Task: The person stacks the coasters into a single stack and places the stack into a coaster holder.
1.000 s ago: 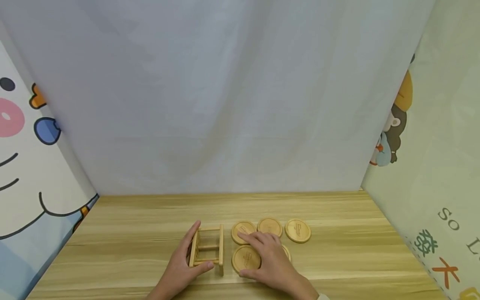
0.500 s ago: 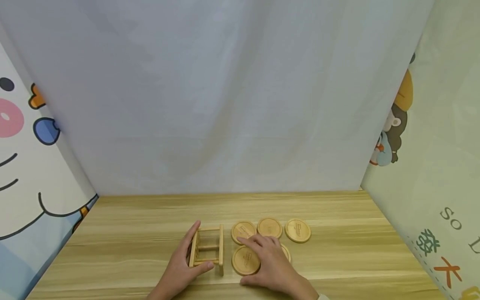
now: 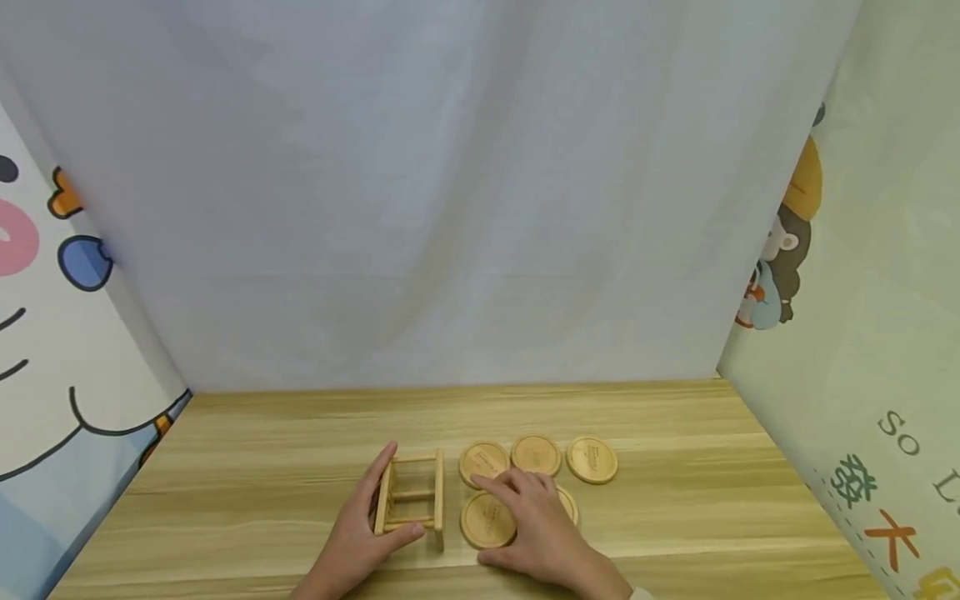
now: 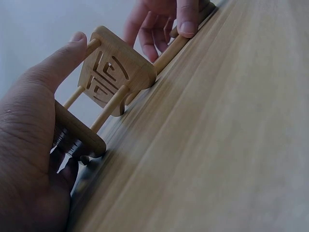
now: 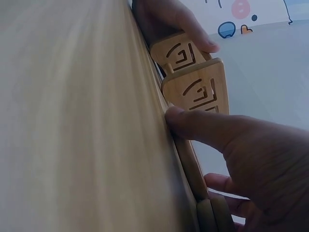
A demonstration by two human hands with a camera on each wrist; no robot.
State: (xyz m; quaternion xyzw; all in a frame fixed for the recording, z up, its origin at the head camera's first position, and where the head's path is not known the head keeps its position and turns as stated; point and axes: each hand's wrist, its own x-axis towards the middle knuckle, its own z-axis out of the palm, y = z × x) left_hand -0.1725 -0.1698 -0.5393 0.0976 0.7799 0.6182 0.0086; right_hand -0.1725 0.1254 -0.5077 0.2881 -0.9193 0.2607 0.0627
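My left hand [image 3: 356, 533] holds a small wooden coaster rack [image 3: 439, 504], thumb along its near bar and fingers behind the left panel. In the left wrist view, the rack's carved panel [image 4: 116, 70] and round bars stand out, the rack right at the tabletop. Just right of the rack, my right hand [image 3: 543, 533] spans a round wooden coaster [image 3: 487, 521], thumb at its near edge and index finger at the far edge. The thumb [image 5: 181, 116] lies along the coaster's rim in the right wrist view. Another coaster [image 3: 567, 504] is mostly hidden under this hand.
Behind the right hand, three more round coasters lie in a row: the left coaster [image 3: 483, 462], the middle coaster [image 3: 536, 456] and the right coaster [image 3: 592, 460]. A grey curtain [image 3: 450, 208] hangs behind the wood-grain table [image 3: 262, 467], with printed cloths at both sides.
The right hand's thumb has shifted slightly along the near coaster, and the hand has settled a little lower. The left hand keeps its hold on the rack. The head view has turned slightly.
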